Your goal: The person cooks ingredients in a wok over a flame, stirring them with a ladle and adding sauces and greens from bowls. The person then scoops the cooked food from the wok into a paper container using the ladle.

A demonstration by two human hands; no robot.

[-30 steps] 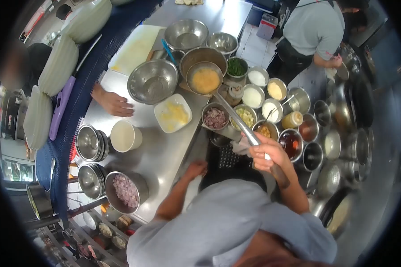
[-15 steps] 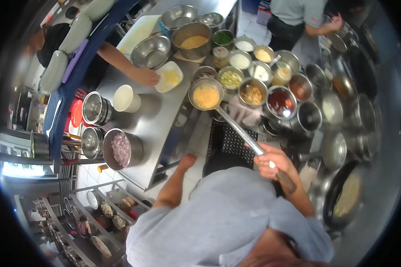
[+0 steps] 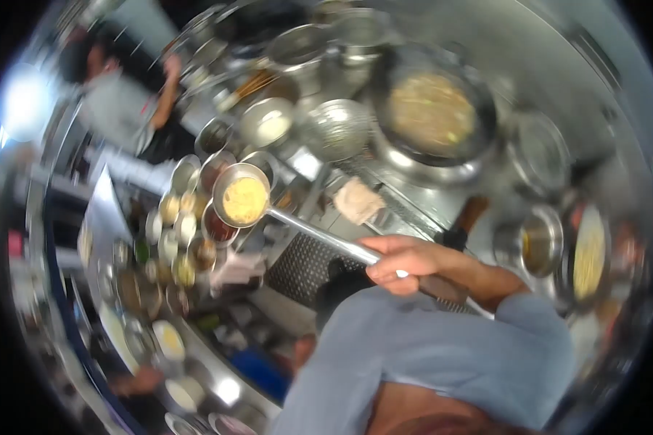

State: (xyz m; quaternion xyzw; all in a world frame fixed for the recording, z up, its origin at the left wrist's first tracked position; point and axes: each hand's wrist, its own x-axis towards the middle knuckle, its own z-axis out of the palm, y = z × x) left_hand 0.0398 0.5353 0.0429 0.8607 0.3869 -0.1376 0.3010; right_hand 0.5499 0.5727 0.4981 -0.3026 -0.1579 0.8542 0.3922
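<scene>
Across the red-sauce pot's (image 3: pixel 207 230) rim, as I see it, there's my steel ladle (image 3: pixel 319 233), yellow mixture (image 3: pixel 244 199) aboard! Right fingers (image 3: pixel 390 267) wrap its handle; my left hand (image 3: pixel 304 351), blurred beside my shirt (image 3: pixel 442 341), I can't tell.

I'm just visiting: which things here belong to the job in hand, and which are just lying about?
In the job:
right hand, gripping the ladle
yellow food, in the ladle

Apparently just lying about:
pale cloth
brown handle
</scene>
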